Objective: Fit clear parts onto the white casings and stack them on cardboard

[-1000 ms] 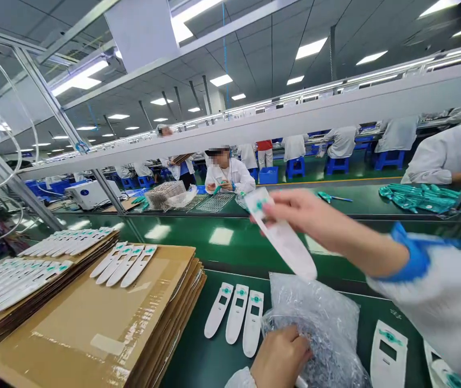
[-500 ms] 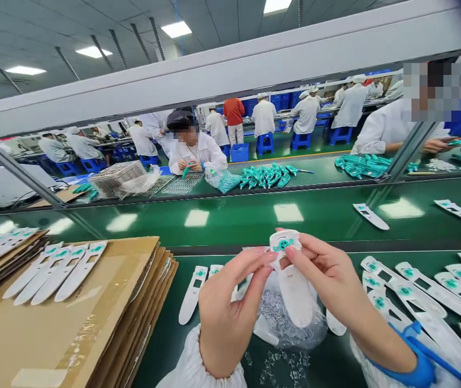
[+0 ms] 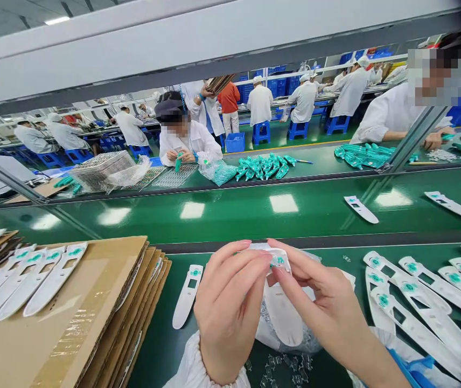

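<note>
Both hands meet on one white plastic cover (image 3: 283,312) with a green insert near its top and a rectangular window. My right hand (image 3: 323,302) grips the cover's upper end between thumb and fingers. From the other side, my left hand (image 3: 230,302) has its fingers closed at the green insert; whether a small part is between them is hidden. Behind and below the cover lies a clear plastic bag (image 3: 266,328) of small transparent pieces. Loose clear clips (image 3: 283,369) are scattered in front of the bag. One similar white cover (image 3: 188,296) rests left of my left hand.
Stacked cardboard sheets (image 3: 105,302) at left carry several white covers (image 3: 55,280). More covers (image 3: 424,291) lie overlapping at right. Across the green conveyor belt (image 3: 230,215), co-workers sit by green housings (image 3: 265,167). A slanted metal post (image 3: 416,137) and an overhead beam (image 3: 174,48) frame the bench.
My left fingers have moved over the top of the cover and now hide more of the green insert. The cover has tilted and come slightly lower. The camera view has dipped.
</note>
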A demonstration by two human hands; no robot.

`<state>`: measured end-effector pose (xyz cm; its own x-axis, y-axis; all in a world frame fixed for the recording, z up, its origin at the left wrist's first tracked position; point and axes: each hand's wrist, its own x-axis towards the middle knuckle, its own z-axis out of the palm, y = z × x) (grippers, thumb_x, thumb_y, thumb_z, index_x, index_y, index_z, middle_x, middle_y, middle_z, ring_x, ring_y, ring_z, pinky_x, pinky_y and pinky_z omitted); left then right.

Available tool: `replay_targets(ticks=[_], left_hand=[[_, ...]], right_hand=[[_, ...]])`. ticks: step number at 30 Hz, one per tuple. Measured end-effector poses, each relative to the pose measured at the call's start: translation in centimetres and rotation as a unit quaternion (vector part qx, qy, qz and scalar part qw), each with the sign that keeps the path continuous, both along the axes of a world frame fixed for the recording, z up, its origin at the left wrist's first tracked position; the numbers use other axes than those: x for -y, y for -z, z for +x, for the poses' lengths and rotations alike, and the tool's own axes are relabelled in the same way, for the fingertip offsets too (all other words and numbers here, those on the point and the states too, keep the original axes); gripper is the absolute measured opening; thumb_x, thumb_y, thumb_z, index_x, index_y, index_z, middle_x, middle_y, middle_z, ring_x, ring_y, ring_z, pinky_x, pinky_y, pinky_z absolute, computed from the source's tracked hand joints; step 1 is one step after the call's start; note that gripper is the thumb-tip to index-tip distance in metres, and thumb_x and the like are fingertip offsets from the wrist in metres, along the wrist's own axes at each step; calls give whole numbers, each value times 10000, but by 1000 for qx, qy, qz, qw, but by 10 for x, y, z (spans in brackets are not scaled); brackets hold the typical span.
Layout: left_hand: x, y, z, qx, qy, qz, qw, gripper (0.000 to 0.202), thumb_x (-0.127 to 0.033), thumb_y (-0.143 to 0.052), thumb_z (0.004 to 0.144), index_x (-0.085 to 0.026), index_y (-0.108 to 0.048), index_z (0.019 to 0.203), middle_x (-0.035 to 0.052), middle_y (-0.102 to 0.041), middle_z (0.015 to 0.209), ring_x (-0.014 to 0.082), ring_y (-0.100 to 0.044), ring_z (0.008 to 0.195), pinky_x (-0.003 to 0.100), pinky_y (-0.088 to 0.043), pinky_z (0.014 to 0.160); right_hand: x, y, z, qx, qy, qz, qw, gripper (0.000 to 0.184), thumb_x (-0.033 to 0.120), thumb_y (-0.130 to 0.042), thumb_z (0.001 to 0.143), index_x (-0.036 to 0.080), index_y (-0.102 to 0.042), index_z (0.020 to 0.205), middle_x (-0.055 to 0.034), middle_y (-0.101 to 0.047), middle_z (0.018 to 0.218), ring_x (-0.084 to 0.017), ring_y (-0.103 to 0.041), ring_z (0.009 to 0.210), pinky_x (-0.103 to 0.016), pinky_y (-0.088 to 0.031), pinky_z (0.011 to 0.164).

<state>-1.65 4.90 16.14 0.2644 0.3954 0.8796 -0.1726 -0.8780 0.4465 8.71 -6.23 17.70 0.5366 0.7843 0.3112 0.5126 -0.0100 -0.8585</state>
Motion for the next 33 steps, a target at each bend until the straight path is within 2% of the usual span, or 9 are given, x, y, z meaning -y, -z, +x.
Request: replay_targets(ticks=[4, 8, 12, 15, 20, 24, 28, 33], left_hand=[[3, 2, -1, -31, -48, 71, 996, 267, 85, -701, 835, -85, -700, 1040, 52, -747, 1018, 148, -684, 1001, 345, -585, 983], [6, 2, -2, -53, -88, 62, 993, 259, 71, -699, 846, -98, -713, 1042, 72, -698, 1050, 149, -664, 1015, 286, -589, 902], [7, 4, -2, -74, -70, 59, 993, 275, 81, -667, 860, -92, -700, 1072, 92, -678, 1096, 147, -667, 1023, 257, -602, 871], [7, 6, -1, -79, -55, 52, 994, 295, 91, -664, 854, -84, -701, 1088, 107, -677, 1112, 162, -663, 1062, 260, -603, 889], [6, 4, 0, -67, -67, 19, 995, 259, 66, -680, 861, -111, -702, 1049, 75, -690, 1058, 133, -674, 988, 240, -592, 896], [5, 6, 0, -78, -71, 37, 994, 248, 68, -668, 869, -94, -700, 1054, 93, -692, 1067, 137, -677, 1005, 225, -596, 882], [5, 7, 0, -89, -62, 40, 993, 258, 65, -665, 873, -101, -696, 1069, 99, -692, 1075, 152, -679, 1016, 239, -617, 836], [5, 3, 1, -78, -54, 19, 995, 240, 48, -663, 888, -116, -689, 1061, 82, -696, 1055, 139, -677, 986, 253, -608, 864]], right_hand=[[2, -2, -1, 52, 8, 28, 998, 362, 239, -587, 1008, 295, -662, 1358, 64, -717, 747, -80, -654, 623, -121, -537, 546], [1, -5, 0, 82, 13, 37, 996, 346, 194, -585, 997, 236, -680, 1327, 68, -716, 707, -63, -615, 551, -112, -526, 528], [0, -5, 1, 91, 14, 25, 995, 350, 196, -575, 1000, 204, -674, 1337, 48, -737, 755, -71, -635, 570, -120, -519, 502], [0, -6, 1, 109, 18, 28, 994, 350, 192, -558, 1000, 168, -681, 1326, 43, -718, 715, -80, -618, 545, -143, -530, 513], [0, -5, 0, 103, 22, 20, 994, 346, 215, -567, 1003, 184, -686, 1327, 49, -704, 684, -89, -619, 526, -159, -469, 418], [-2, -4, 2, 122, 19, 24, 992, 349, 188, -561, 1000, 144, -679, 1325, 44, -714, 711, -83, -627, 535, -164, -532, 517], [-1, -3, 2, 127, 22, 19, 991, 342, 190, -554, 1006, 129, -678, 1319, 50, -684, 665, -80, -610, 511, -169, -474, 443], [-1, -2, 3, 111, 16, 19, 994, 364, 202, -543, 1016, 160, -658, 1359, 47, -699, 677, -89, -615, 528, -186, -485, 478]])
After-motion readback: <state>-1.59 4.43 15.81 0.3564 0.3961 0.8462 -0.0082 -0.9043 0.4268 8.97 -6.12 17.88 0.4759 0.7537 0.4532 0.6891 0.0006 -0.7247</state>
